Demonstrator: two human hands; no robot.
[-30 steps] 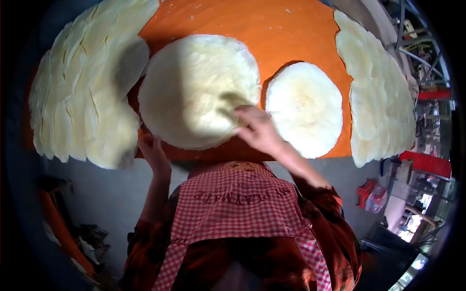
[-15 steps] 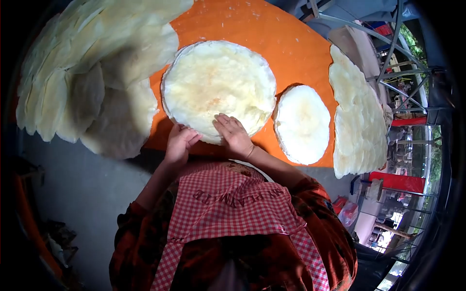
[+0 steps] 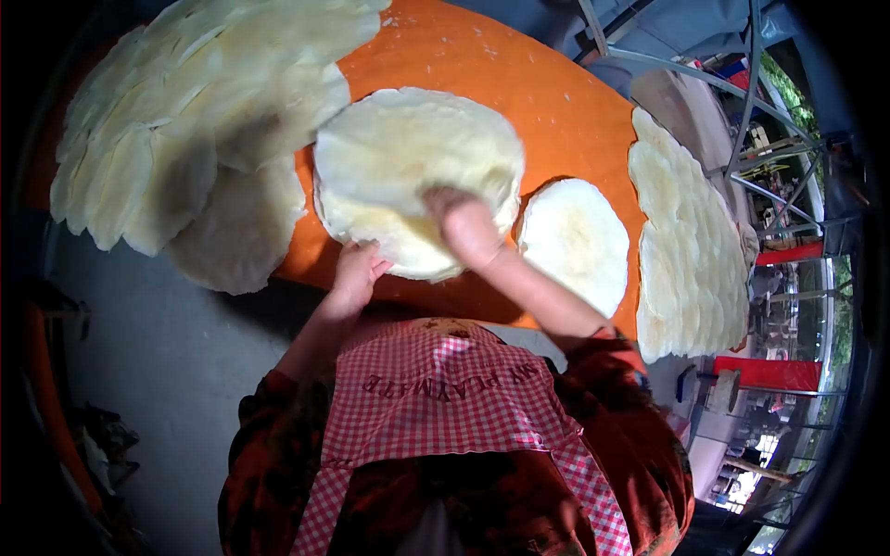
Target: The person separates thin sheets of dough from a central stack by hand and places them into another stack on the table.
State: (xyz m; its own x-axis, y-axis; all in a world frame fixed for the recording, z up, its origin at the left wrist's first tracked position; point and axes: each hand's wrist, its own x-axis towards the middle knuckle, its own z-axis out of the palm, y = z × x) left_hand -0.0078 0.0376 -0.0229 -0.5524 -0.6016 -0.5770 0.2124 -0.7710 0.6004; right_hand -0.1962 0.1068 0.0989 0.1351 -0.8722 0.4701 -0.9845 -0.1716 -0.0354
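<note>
A large stack of thin, pale round sheets (image 3: 399,148) lies on the orange table cover (image 3: 464,42). My left hand (image 3: 357,271) is at the stack's lower left edge, its fingers closed on the rim. Over the right-hand part of the stack is my right hand (image 3: 468,227), smeared by motion, with its fingertips beside the loose lower edge of the top sheet. Whether it grips that sheet is unclear. Just to the right sits a smaller round stack (image 3: 575,243).
Many overlapping pale sheets (image 3: 139,120) spread over the left side of the table, some in shadow. Another overlapping row (image 3: 686,250) lies along the right end. Metal poles (image 3: 742,120) and a red panel (image 3: 769,373) stand beyond it. A checkered apron (image 3: 445,394) is below.
My right hand has moved up and right from the stack's lower edge. The top sheet has shifted upward, baring the layer beneath near the lower edge. My left hand remains at the rim.
</note>
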